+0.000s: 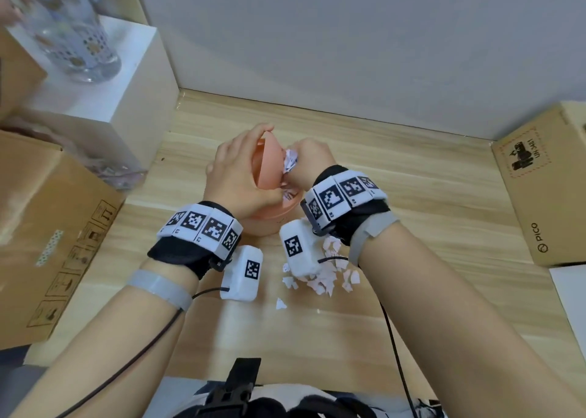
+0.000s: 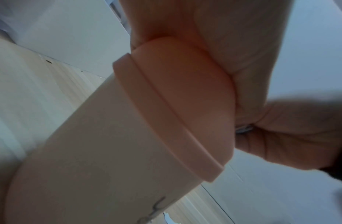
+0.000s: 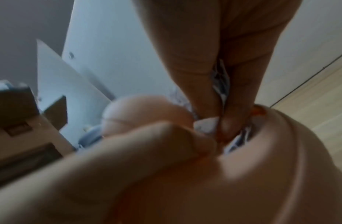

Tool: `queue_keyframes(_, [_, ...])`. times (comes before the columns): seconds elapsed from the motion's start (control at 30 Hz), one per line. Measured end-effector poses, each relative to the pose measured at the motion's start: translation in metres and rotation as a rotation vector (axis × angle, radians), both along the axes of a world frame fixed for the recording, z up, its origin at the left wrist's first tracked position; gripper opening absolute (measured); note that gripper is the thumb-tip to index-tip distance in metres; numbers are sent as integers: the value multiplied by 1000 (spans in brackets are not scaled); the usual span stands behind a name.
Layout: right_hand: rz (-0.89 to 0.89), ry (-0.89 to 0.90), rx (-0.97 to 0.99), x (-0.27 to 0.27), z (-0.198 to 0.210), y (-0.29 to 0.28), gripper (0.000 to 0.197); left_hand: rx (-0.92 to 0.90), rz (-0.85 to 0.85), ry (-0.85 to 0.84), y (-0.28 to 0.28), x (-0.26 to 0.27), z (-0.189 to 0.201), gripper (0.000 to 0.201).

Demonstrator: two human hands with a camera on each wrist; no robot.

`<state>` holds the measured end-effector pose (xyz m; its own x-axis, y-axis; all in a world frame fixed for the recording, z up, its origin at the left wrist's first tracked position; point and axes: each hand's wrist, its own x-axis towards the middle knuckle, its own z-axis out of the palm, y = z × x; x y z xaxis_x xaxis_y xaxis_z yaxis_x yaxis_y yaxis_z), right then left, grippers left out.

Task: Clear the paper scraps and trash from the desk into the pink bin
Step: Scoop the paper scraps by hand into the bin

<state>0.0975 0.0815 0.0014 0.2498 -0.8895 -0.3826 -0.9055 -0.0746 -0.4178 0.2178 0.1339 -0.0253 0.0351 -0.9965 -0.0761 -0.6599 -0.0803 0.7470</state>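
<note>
The pink bin [image 1: 269, 224] stands on the wooden desk [image 1: 428, 202] near the middle, a little toward the far edge; its swing lid [image 1: 269, 163] is tipped up on edge; the left hand [image 1: 234, 176] lies over the bin's top with its fingers curled round the lid, holding it tilted; in the left wrist view the same lid [image 2: 185, 94] sits against the palm above the bin's pale wall [image 2: 85, 151]; the right hand [image 1: 309, 163] is closed on a wad of crumpled paper [image 1: 290, 160] at the bin's opening, right beside the raised lid; in the right wrist view bits of printed paper [image 3: 221, 81] show between the pinched fingers [image 3: 185, 60], just over the bin's rim [image 3: 281, 144]; a heap of torn paper scraps [image 1: 323, 278], white and pale pink, lies on the desk nearer the front edge, under the right wrist; one stray scrap [image 1: 280, 304] lies apart from the heap, closer to the front edge; a cardboard box [image 1: 47, 233] sits along the left edge, with a white block [image 1: 126, 100] behind it in the far left corner carrying a clear patterned glass [image 1: 79, 37]; another cardboard box [image 1: 545, 183] printed PICO stands at the right edge
</note>
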Motion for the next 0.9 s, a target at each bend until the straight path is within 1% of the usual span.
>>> queue_keyframes(0.07, [25,3,66,6,-6,2,28,16,-40,7,-1,3,1,97])
queue_keyframes(0.17, [74,-44,93,8,-3,4,16,26,-61,3,-3,4,2,98])
queue_keyframes(0.3, [41,-120,194,-3,10,3,20,17,-59,-1,-3,5,0,98])
queue_keyframes(0.33, [28,-149,202,-8,12,2,28,13,-57,-1,-3,5,0,98])
queue_keyframes(0.4, [3,-205,196,-16,17,3,53,8,-53,-2,-3,5,0,97])
queue_keyframes(0.47, [-24,-256,194,-23,20,3,61,11,-50,3,-3,4,0,97])
queue_keyframes(0.53, [-69,-296,223,-29,22,3,63,7,-47,16,-2,4,1,97])
queue_keyframes(0.6, [-122,-353,249,-34,26,3,59,-3,-43,23,-2,4,0,96])
queue_keyframes(0.7, [-234,-542,280,-41,32,8,39,-4,-40,15,-2,4,-1,95])
queue_keyframes(0.73, [-274,-596,311,-42,33,10,37,-4,-41,14,-2,3,-1,95])
queue_keyframes(0.8, [-352,-695,443,-41,33,11,48,-9,-39,19,-1,3,0,96])
queue_keyframes(0.87, [-390,-779,576,-39,31,11,60,-8,-35,27,-1,3,1,96])
queue_keyframes(0.9, [-398,-806,610,-39,29,9,64,-6,-35,30,-1,3,1,96])
